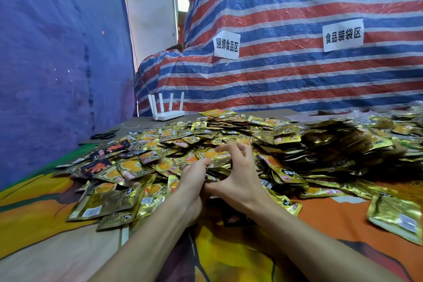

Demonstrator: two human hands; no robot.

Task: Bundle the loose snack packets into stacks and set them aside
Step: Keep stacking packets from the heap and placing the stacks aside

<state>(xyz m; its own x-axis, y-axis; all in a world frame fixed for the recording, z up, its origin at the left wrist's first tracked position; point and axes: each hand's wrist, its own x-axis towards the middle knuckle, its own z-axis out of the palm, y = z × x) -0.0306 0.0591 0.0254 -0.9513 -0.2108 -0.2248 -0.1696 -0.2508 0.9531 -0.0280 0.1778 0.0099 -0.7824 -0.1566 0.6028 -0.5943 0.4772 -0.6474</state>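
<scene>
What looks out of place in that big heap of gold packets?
A few black packets with red lettering lie at the heap's left edge, unlike the gold packets around them. A white router also sits behind the heap.

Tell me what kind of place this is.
Likely a makeshift snack-packing workshop: a heap of gold snack packets covers the table, and paper signs on the striped tarp label bundling and bagging zones.

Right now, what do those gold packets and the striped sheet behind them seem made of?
Gold packets: likely metallised plastic foil, glossy, judging by crinkled glints. Striped sheet: seemingly woven plastic tarpaulin, faintly shiny, with sharp creases.
</scene>
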